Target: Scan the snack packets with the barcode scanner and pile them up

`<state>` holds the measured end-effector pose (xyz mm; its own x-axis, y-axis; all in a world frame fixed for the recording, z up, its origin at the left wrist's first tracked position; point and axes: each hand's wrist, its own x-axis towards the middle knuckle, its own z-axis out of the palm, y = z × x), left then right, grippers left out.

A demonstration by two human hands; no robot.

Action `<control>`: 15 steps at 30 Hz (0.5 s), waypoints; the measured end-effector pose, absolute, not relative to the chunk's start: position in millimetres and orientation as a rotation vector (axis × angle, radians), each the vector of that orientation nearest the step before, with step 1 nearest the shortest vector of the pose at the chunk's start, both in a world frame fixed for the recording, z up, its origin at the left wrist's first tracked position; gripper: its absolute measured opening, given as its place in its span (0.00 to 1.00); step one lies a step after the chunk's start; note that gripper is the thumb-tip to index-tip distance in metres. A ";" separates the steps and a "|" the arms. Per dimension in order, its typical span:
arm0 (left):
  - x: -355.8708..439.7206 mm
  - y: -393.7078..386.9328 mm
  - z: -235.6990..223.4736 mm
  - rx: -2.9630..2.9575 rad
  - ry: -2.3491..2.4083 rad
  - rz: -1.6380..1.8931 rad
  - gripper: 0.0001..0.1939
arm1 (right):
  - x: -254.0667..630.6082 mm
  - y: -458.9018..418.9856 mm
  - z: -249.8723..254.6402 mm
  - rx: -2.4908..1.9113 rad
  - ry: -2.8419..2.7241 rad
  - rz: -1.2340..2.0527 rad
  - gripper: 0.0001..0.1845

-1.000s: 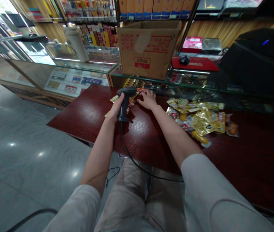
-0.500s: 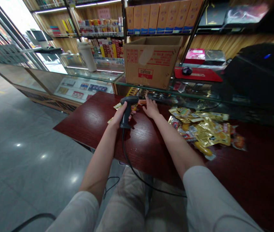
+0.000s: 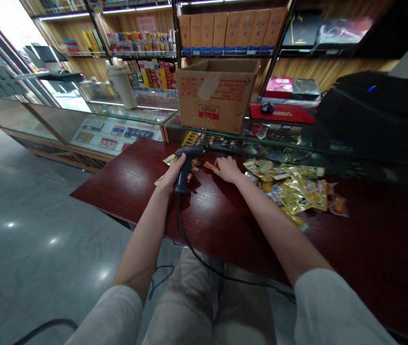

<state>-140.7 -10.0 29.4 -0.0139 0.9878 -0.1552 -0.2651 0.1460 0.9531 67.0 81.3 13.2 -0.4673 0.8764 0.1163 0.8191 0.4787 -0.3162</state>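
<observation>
Across the middle of the frame I see a table (image 3: 207, 220), with a heap of packets (image 3: 293, 189) lying right of centre. Left of the heap, a single packet (image 3: 209, 165) lies at the fingertips of the right hand (image 3: 227, 170); farther left, the left hand (image 3: 172, 178) has a scanner (image 3: 183, 173) in it. Behind the table, towards upper centre, a carton (image 3: 214, 98) stands on a display counter (image 3: 172, 122). Right of the carton, a mouse (image 3: 267, 108) rests on a mat (image 3: 297, 116); to its left stands a tumbler (image 3: 122, 88). Behind, at the top, a row of boxes (image 3: 231, 32) sits on a shelf (image 3: 232, 55).

We see a smooth, glossy wood-grained tabletop (image 3: 221, 220), a matt plastic scanner (image 3: 183, 176), shiny crinkled foil packets (image 3: 298, 192) and a dull cardboard box (image 3: 213, 100).
</observation>
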 end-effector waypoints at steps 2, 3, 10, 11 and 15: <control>-140.0 -8.8 27.0 0.903 1.083 1.218 0.26 | 82.0 72.7 14.5 -1.430 -2.298 0.699 0.14; -138.7 -8.8 26.6 0.910 1.072 1.209 0.25 | 89.5 67.5 14.4 -1.387 -2.170 0.906 0.16; -113.9 -22.1 39.1 0.928 1.049 1.069 0.25 | 116.3 37.5 12.2 -0.988 -1.377 1.646 0.07; -110.9 -24.0 40.6 0.943 1.047 1.045 0.25 | 116.2 36.2 12.2 -0.984 -1.344 1.652 0.08; -105.0 -26.7 39.8 1.006 1.032 0.986 0.25 | 114.0 35.0 9.7 -0.973 -1.294 1.615 0.13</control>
